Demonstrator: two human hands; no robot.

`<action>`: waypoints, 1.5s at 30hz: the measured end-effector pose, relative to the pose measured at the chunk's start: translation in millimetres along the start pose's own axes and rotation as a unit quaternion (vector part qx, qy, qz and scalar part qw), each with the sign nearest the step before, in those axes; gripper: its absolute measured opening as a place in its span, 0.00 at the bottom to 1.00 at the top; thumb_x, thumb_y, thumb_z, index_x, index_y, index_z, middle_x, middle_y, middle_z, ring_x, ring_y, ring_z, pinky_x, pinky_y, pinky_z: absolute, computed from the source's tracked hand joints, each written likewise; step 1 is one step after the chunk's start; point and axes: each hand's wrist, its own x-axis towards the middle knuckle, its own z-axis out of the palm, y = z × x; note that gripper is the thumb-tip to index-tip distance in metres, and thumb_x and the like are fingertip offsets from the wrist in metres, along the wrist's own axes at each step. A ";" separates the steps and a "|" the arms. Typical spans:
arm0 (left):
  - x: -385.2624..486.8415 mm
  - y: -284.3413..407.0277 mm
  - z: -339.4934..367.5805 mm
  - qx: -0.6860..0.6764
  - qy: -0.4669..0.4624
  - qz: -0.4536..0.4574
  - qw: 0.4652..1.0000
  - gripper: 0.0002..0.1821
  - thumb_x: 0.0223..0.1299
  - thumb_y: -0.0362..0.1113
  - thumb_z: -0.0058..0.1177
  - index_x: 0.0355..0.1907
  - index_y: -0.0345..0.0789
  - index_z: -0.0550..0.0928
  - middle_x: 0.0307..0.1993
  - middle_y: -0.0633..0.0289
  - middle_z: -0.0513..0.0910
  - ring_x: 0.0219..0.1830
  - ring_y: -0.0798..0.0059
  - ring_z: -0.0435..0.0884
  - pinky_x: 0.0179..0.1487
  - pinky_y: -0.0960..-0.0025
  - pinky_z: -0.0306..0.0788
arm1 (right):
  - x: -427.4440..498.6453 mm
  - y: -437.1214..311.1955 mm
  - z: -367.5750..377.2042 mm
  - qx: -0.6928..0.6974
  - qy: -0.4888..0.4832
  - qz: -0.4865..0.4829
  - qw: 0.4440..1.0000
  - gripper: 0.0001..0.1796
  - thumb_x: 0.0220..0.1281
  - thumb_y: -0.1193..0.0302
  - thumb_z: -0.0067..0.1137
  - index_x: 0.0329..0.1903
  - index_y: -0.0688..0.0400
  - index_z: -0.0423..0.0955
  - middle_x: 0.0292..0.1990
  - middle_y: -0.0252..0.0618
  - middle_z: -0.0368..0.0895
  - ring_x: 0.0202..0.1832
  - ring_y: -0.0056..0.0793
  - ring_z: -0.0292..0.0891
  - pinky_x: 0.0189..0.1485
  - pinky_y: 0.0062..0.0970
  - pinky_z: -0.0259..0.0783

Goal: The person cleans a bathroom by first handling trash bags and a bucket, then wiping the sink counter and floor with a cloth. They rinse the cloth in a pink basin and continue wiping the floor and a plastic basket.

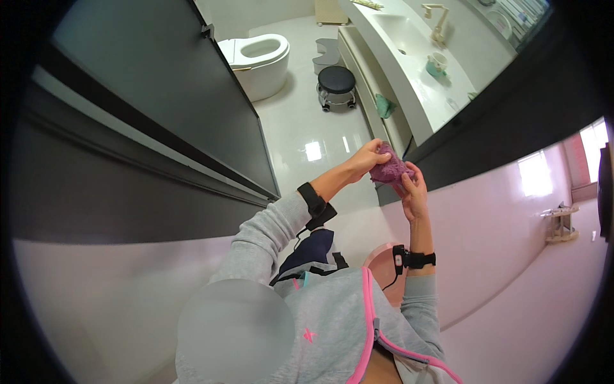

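A crumpled purple cloth (389, 169) is stretched between my two hands in front of the bathroom doorway. My left hand (365, 160) grips its upper left part, thumb on top. At its lower right end, the fingers and thumb of my right hand (413, 191) pinch the cloth. A black strap with a small device is on each wrist. Farther ahead, a green cloth (385, 106) hangs over the ledge below the washbasin counter.
Dark door panels (201, 110) stand at left, a dark frame (499, 120) at right. Beyond are a toilet (268, 72), a wheeled black stool (336, 80), a grey step stool (327, 54) and a white counter (422, 91) with a cup (436, 65). A pink basin (383, 264) sits near my body.
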 end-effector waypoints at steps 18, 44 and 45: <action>13.0 73.7 -142.6 0.353 0.471 0.159 0.793 0.08 0.44 0.26 0.55 0.30 0.31 0.74 0.23 0.52 0.76 0.27 0.60 0.76 0.32 0.63 0.68 | 153.7 -80.7 140.1 -0.370 -0.179 -0.434 0.802 0.10 0.42 0.76 0.66 0.28 0.65 0.73 0.38 0.41 0.76 0.38 0.34 0.73 0.44 0.28 0.67; 89.1 124.1 -232.5 0.543 0.362 0.290 0.700 0.24 0.54 0.47 0.59 0.51 0.37 0.78 0.48 0.57 0.80 0.54 0.63 0.76 0.59 0.63 0.68 | 272.1 -88.9 280.3 -0.284 -0.383 -0.294 0.829 0.05 0.55 0.75 0.60 0.35 0.62 0.78 0.34 0.40 0.79 0.34 0.30 0.77 0.36 0.26 0.73; 88.6 131.5 -246.3 0.595 0.376 0.245 0.666 0.24 0.53 0.47 0.60 0.51 0.38 0.78 0.49 0.57 0.80 0.55 0.63 0.76 0.60 0.63 0.67 | 289.9 -90.7 283.1 -0.290 -0.366 -0.291 0.835 0.05 0.56 0.75 0.60 0.35 0.62 0.79 0.34 0.39 0.79 0.34 0.28 0.77 0.36 0.25 0.73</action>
